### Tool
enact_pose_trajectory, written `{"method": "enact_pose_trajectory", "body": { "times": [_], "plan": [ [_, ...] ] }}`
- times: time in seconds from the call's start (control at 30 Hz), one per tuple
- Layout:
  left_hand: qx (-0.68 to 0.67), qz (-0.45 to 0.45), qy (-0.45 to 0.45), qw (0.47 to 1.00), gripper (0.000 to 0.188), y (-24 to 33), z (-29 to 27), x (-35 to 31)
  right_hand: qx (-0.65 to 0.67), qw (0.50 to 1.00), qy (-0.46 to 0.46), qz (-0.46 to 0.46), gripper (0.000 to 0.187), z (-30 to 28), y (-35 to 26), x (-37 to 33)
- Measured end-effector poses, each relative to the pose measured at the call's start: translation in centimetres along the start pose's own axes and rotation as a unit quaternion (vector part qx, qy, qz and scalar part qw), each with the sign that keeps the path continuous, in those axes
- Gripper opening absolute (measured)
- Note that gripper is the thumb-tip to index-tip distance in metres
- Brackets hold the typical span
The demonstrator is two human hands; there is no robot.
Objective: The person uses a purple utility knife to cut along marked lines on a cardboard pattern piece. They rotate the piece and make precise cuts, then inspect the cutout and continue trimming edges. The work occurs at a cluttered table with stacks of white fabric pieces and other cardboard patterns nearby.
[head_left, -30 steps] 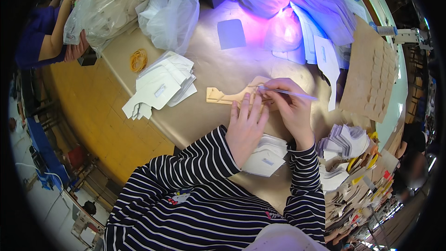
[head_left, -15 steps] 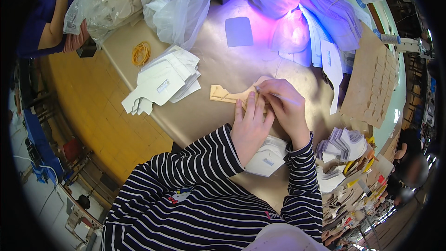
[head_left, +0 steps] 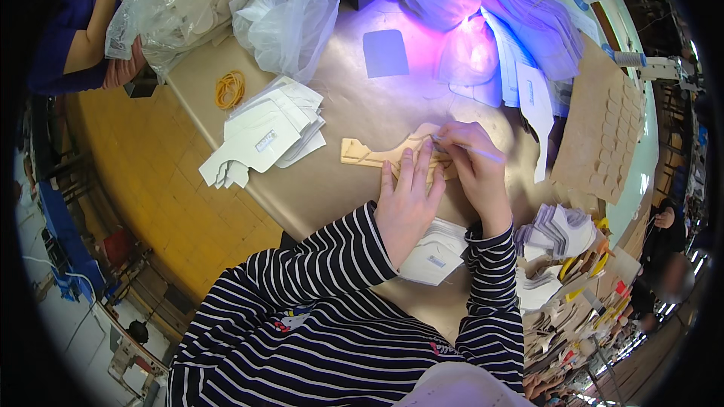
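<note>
Pinched a slim, translucent violet pen (head_left: 490, 154) between thumb and fingers of the right hand (head_left: 480, 173), tip end down by the template's right-hand part, at two o'clock from the left fingertips. Spread the left hand (head_left: 406, 207) flat, gripping nothing, fingers laid on the lower edge of a slotted tan template (head_left: 363, 153). Had that template lying on the brown-covered table (head_left: 317, 188), in front of both wrists. Counting from the template, had a small stack of white cut pieces (head_left: 431, 262) between five and six o'clock, a fanned stack of white pattern pieces (head_left: 260, 132) at nine, and orange rubber bands (head_left: 230, 90) at ten. Saw a white mesh bag (head_left: 286, 26) at eleven, a rounded grey piece (head_left: 385, 53) at twelve, a scalloped brown sheet (head_left: 596, 120) near three, and grey-white layered pieces (head_left: 562, 232) at four.
</note>
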State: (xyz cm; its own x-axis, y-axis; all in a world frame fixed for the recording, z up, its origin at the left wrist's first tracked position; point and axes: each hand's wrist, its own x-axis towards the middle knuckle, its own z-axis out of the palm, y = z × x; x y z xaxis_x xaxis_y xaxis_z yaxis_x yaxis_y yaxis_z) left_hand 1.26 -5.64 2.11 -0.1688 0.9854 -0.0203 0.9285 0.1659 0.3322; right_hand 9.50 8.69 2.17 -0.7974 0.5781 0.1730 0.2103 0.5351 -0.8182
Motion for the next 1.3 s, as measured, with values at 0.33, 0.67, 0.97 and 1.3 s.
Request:
{"method": "enact_pose_trajectory", "body": {
  "times": [0.33, 0.67, 0.97, 1.3],
  "plan": [
    [0.011, 0.000, 0.007, 1.000, 0.041, 0.1, 0.3, 0.1, -0.007, 1.000, 0.006, 0.004, 0.018, -0.3, 0.1, -0.8],
    [0.013, -0.010, 0.015, 1.000, 0.051, 0.5, 0.2, 0.2, 0.056, 0.993, 0.069, 0.071, 0.016, -0.7, 0.2, -2.3],
    [0.034, -0.010, -0.010, 0.999, 0.052, 0.6, -0.3, 0.6, 0.066, 0.984, 0.128, 0.104, 0.011, 0.3, 0.5, -3.5],
    [0.022, -0.009, -0.003, 1.000, 0.049, 0.5, -0.2, 0.7, -0.013, 0.993, 0.097, 0.059, 0.016, 0.6, 0.7, -3.0]
  ]
}}
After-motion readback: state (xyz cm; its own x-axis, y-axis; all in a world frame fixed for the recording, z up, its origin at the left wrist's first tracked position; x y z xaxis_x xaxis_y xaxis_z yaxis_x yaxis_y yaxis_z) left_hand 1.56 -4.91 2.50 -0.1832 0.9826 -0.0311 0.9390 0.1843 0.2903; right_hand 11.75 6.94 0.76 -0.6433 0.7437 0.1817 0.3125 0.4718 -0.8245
